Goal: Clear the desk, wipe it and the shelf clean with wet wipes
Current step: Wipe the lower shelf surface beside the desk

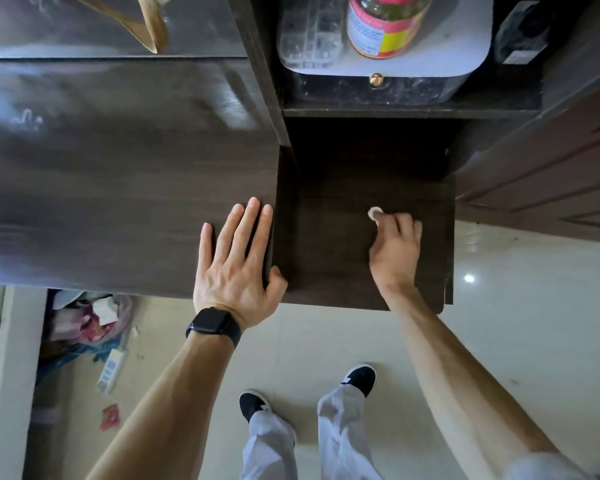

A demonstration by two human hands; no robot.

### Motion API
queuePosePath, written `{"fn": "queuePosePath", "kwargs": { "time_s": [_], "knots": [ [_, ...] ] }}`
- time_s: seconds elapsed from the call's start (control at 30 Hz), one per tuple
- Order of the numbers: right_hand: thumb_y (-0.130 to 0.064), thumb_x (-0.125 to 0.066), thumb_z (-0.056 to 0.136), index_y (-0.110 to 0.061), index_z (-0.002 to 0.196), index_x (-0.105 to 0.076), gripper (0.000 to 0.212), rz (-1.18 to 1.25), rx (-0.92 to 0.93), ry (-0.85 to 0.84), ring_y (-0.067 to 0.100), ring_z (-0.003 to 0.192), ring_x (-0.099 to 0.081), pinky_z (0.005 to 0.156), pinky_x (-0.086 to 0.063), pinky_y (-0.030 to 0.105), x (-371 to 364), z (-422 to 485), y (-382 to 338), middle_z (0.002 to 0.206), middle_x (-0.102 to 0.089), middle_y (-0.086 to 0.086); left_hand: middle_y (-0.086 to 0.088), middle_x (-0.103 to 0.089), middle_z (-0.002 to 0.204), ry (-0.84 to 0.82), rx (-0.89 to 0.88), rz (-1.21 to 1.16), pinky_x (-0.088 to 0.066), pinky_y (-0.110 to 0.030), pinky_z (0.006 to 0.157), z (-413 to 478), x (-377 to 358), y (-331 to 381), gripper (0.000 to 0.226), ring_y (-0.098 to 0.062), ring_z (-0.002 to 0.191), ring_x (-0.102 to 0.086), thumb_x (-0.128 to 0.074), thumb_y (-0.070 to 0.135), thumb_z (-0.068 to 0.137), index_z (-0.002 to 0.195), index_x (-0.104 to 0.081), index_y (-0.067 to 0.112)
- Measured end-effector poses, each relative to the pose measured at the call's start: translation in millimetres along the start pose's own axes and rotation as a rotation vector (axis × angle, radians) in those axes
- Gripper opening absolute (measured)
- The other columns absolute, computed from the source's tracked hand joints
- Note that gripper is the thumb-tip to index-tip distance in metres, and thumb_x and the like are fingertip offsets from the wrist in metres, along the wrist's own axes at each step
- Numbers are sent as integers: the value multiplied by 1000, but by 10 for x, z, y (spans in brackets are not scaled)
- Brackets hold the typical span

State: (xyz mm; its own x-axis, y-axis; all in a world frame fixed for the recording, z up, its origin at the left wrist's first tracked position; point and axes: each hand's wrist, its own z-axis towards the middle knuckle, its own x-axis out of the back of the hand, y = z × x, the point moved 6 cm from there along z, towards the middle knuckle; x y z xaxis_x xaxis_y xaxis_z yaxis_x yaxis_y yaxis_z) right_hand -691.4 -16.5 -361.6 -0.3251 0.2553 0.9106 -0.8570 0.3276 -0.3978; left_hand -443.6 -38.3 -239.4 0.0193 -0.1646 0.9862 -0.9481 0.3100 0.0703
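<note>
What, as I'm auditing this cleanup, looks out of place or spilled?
Litter lies on the floor at the left: a red wrapper, a white-and-blue pack and a stuffed rubbish bag. Nothing looks spilled on the desk or the shelf.

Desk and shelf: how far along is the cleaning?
Done, it seems: the desk looks cleared where visible, bar a hanger near its back; the left hand rests flat on it. In hand: the right hand presses a small white wipe on the lower shelf. Left: the upper shelf, holding a jar, is not yet cleared.
</note>
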Motion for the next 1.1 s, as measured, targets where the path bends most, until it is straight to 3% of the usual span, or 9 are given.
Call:
{"fn": "queuePosePath", "kwargs": {
  "time_s": [0.2, 0.37, 0.5, 0.6, 0.73, 0.83, 0.93, 1.0, 1.1],
  "knots": [
    [12, -68, 77, -18, 112, -69, 46, 206, 350, -229, 22, 82, -53, 78, -49, 27, 13, -1211, -321, 93, -60, -3, 0, -17, 165, 0, 2, -4, -12, -56, 121, -3, 0, -1, 85, -20, 152, -13, -45, 39, 78, 157, -22, 20],
    [5, -64, 85, -11, 111, -73, 31, 36, 175, -88, 31, 86, -53, 81, -53, 46, 100, -158, 103, 96, -61, 12, -2, -19, 164, 29, -5, -9, -13, -57, 120, -8, 11, 1, 84, -21, 152, -15, -45, 38, 78, 157, -24, 18],
    [6, -57, 86, -11, 112, -73, 36, 111, 79, -25, 34, 85, -58, 84, -48, 39, -73, 291, -157, 103, -65, 11, -1, -19, 164, 29, -3, 6, -12, -55, 121, -10, 2, 4, 85, -21, 152, -15, -45, 38, 77, 157, -23, 18],
    [3, -60, 86, -17, 123, -68, 44, 195, 179, -72, 29, 92, -54, 82, -45, 31, -272, 91, -631, 115, -64, 8, -1, -18, 165, 31, 1, 5, -10, -54, 122, -11, 12, 11, 85, -21, 152, -14, -45, 38, 77, 157, -23, 19],
    [-15, -66, 86, -17, 138, -55, 54, 200, 352, -265, 32, 100, -55, 90, -45, 38, -502, -511, -1047, 120, -60, 10, -1, -17, 165, 24, 6, 4, -10, -53, 122, -7, 18, 25, 85, -20, 152, -13, -44, 38, 78, 157, -22, 19],
    [-7, -71, 78, -16, 125, -67, 48, 265, 391, -245, 30, 84, -58, 77, -51, 38, -465, -967, -946, 101, -64, 6, 0, -15, 165, 14, 6, 2, -9, -53, 122, -3, 20, 41, 84, -20, 152, -11, -42, 39, 79, 158, -20, 20],
    [-13, -56, 87, -23, 117, -71, 35, 326, 456, -352, 22, 88, -54, 61, -55, 31, -245, -1342, -716, 103, -62, -4, 0, -14, 165, 8, 2, -6, -8, -53, 122, -3, 28, 43, 84, -20, 152, -10, -41, 39, 79, 158, -18, 20],
    [-3, -57, 85, -22, 117, -71, 40, 316, 404, -303, 21, 89, -54, 69, -55, 31, -6, -1282, -375, 105, -62, -4, 1, -14, 166, 3, 3, -11, -8, -53, 122, -4, 27, 36, 84, -20, 152, -9, -41, 40, 80, 158, -17, 21],
    [4, -65, 89, -16, 115, -73, 34, 235, 56, -49, 27, 88, -60, 78, -54, 36, 439, -863, 486, 105, -64, 6, 0, -14, 166, 7, -2, -13, -7, -53, 122, -10, 23, 23, 84, -21, 152, -9, -41, 40, 80, 158, -17, 20]
  ]
}}
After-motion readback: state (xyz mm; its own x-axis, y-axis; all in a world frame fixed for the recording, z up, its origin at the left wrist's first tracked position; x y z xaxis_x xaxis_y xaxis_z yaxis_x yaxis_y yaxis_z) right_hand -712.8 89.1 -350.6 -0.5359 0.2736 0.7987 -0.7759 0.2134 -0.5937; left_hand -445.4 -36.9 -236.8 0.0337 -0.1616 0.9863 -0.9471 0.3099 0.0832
